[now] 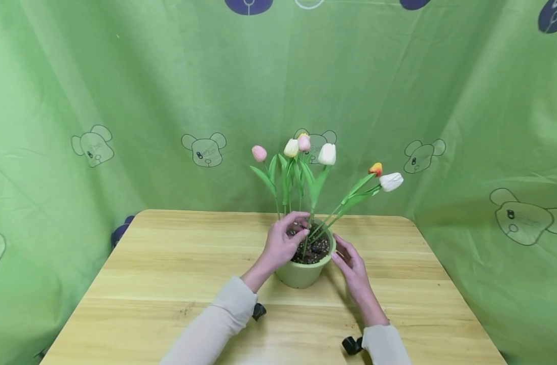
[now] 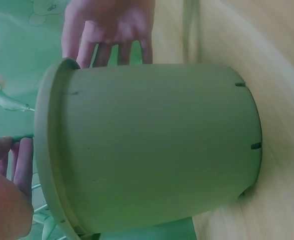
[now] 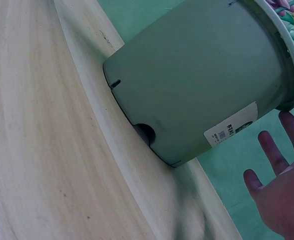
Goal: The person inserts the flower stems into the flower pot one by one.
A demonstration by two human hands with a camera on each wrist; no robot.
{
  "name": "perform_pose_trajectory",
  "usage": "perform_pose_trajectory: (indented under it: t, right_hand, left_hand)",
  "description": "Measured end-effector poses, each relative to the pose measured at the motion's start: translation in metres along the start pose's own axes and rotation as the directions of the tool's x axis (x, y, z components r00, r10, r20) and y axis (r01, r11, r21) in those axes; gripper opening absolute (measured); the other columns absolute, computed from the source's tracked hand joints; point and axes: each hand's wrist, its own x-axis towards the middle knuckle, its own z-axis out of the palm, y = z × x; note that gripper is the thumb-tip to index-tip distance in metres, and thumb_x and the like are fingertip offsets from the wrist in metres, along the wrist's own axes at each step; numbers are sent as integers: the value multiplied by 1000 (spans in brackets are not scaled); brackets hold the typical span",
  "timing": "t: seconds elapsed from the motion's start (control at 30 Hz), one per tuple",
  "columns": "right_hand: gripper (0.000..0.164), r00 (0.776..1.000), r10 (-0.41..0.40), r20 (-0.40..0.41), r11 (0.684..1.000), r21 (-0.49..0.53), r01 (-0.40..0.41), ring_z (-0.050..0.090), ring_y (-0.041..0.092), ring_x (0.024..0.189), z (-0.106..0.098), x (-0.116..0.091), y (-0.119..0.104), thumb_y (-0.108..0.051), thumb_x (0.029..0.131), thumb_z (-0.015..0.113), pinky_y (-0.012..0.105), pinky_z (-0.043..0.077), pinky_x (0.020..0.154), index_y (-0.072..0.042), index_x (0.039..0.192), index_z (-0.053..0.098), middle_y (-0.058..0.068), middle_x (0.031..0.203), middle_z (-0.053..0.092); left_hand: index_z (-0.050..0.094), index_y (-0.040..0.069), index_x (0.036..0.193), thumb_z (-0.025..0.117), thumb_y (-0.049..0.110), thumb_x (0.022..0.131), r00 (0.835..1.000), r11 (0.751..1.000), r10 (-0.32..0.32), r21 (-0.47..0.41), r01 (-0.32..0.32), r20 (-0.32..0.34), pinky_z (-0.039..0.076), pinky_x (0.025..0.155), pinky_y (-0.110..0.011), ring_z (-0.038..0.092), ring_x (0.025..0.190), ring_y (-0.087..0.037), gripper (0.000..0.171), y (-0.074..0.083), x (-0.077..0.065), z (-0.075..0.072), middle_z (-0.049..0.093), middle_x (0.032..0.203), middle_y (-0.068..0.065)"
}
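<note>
A green plastic pot [image 1: 301,276] filled with dark, speckled soil [image 1: 317,248] stands upright on the table. Several artificial tulips rise from it, among them a white tulip [image 1: 327,154] and a pink tulip [image 1: 259,153]. My left hand [image 1: 280,241] is over the pot's left side, thumb and fingertips pinching a green tulip stem [image 2: 22,137] just above the rim. At the pot's right side, my right hand [image 1: 353,268] touches the rim with thumb and fingertips. Its other fingers [image 3: 273,152] are extended, apart from the pot wall in the right wrist view.
An orange-red tulip [image 1: 376,169] and another white tulip [image 1: 391,182] lean far to the right. The wooden table [image 1: 191,253] ends at a green curtain [image 1: 169,91] behind. A white label [image 3: 230,125] is stuck on the pot's side.
</note>
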Motion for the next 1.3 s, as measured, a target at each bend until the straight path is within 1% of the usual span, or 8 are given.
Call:
perform_pose_trajectory:
  t: [0.1, 0.33, 0.53, 0.73, 0.9, 1.1, 1.2, 1.3]
  right_hand:
    - [54, 1000, 4, 1, 1000, -1, -4, 51, 1, 133, 0, -1, 0, -9, 105, 57, 15, 41, 114, -2, 155, 40, 24, 160, 41]
    - [55, 1000, 14, 3, 1000, 1, -14, 51, -1, 131, 0, 0, 1, -10, 105, 57, 11, 42, 109, -2, 156, 39, 25, 160, 40]
    - [54, 1000, 9, 7, 1000, -8, -9, 51, -1, 131, 1, 0, -1, -11, 106, 56, 10, 42, 108, -2, 156, 38, 26, 160, 39]
    - [54, 1000, 10, -5, 1000, 11, -10, 52, 0, 130, 2, 0, -1, -8, 106, 56, 11, 44, 108, -1, 156, 39, 27, 160, 39]
    - [53, 1000, 6, -12, 1000, 18, -6, 52, 0, 130, 2, 0, -2, -8, 105, 56, 11, 45, 107, 0, 156, 39, 26, 160, 39]
    - [53, 1000, 9, -5, 1000, 17, -9, 52, 1, 130, 2, 0, -2, -8, 105, 56, 12, 45, 108, 0, 155, 39, 25, 160, 40]
    - [53, 1000, 7, -4, 1000, 19, -7, 51, 0, 131, 1, 0, -2, -8, 106, 56, 11, 44, 108, 0, 156, 39, 26, 160, 39]
    - [54, 1000, 5, -4, 1000, 21, -5, 51, -1, 131, 1, 0, -1, -8, 106, 56, 11, 44, 108, 1, 156, 38, 27, 160, 38]
  left_hand:
    - [66, 15, 132, 70, 0, 94, 1000, 999, 6, 36, -7, 11, 62, 77, -23, 72, 96, -24, 41, -1, 0, -1, 70, 112, -9]
    - [66, 11, 130, 70, 3, 94, 995, 987, 60, 146, -71, 79, 59, 74, -22, 71, 98, -22, 37, -1, 6, -4, 72, 111, -8]
    - [66, 7, 129, 70, 1, 94, 995, 983, 83, 156, -92, 63, 60, 75, -22, 71, 96, -22, 36, -6, 3, -2, 72, 109, -11]
    - [67, 8, 125, 70, 0, 93, 995, 982, 88, 164, -93, 36, 60, 73, -21, 70, 94, -19, 33, -12, -1, -1, 72, 105, -8]
    - [68, 5, 124, 71, 0, 93, 994, 980, 108, 165, -112, 36, 61, 75, -21, 70, 95, -19, 32, -15, -2, 3, 72, 105, -8]
    - [69, 7, 123, 71, 2, 93, 995, 978, 97, 180, -101, 31, 60, 75, -19, 68, 94, -14, 30, -16, -5, 7, 72, 105, -6]
    - [69, 6, 121, 71, 2, 93, 995, 979, 94, 182, -97, 23, 59, 76, -19, 69, 94, -14, 29, -16, -6, 8, 73, 104, -6]
    - [70, 7, 120, 71, 3, 94, 995, 978, 88, 184, -93, 35, 59, 77, -19, 69, 93, -14, 27, -16, -6, 9, 73, 103, -5]
